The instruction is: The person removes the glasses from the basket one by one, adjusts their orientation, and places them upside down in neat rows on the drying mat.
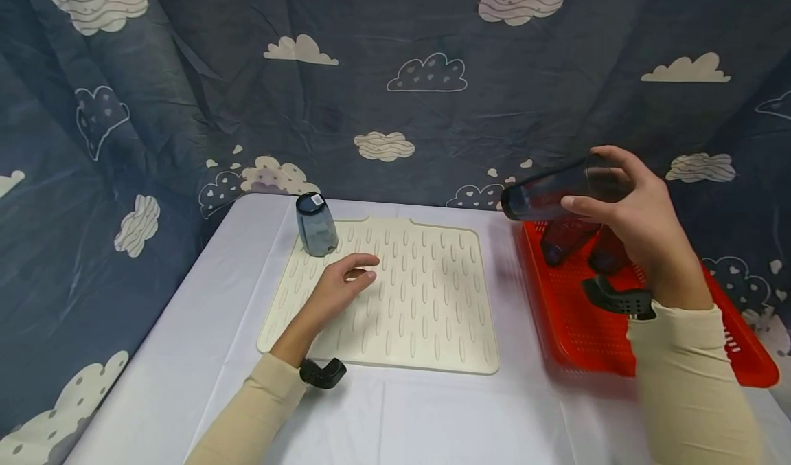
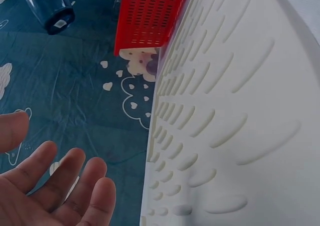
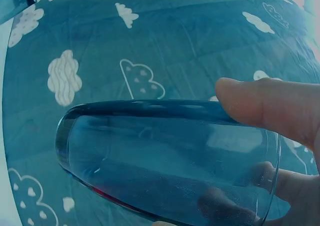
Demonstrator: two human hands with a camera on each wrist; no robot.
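Observation:
A blue-tinted drinking glass (image 1: 546,194) lies nearly sideways in the air above the red basket's left edge. My right hand (image 1: 643,211) grips it near its rim, the thick base pointing left; the right wrist view shows the thumb on one side of the glass (image 3: 160,156) and fingers on the other. A second blue-tinted glass (image 1: 318,228) stands upside down on the far left corner of the cream drying mat (image 1: 426,300). My left hand (image 1: 342,283) hovers over the mat's left part with loosely bent fingers, holding nothing.
A red perforated basket (image 1: 550,321) stands right of the mat, with dark-looking glasses (image 1: 565,238) lying at its far end. A white cloth (image 1: 432,417) covers the table. Behind hangs a dark curtain (image 1: 383,108) with cloud prints.

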